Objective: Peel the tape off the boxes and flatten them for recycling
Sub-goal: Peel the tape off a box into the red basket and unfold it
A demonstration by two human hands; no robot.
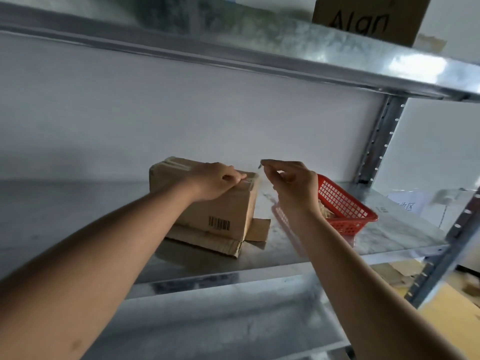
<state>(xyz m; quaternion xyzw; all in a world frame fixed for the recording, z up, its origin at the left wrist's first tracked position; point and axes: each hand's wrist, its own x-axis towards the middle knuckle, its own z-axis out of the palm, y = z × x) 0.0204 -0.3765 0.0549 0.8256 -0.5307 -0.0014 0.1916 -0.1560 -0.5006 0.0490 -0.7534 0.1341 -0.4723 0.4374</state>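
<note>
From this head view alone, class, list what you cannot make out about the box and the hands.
- Tape on the box: the left hand covers the top edge.
- What the right hand pinches: too small and blurred.
- Contents of the red basket: hidden by the right wrist.

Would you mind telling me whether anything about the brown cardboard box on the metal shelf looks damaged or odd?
The brown cardboard box stands with its bottom flaps splayed flat on the metal shelf; nothing looks spilled.
</note>
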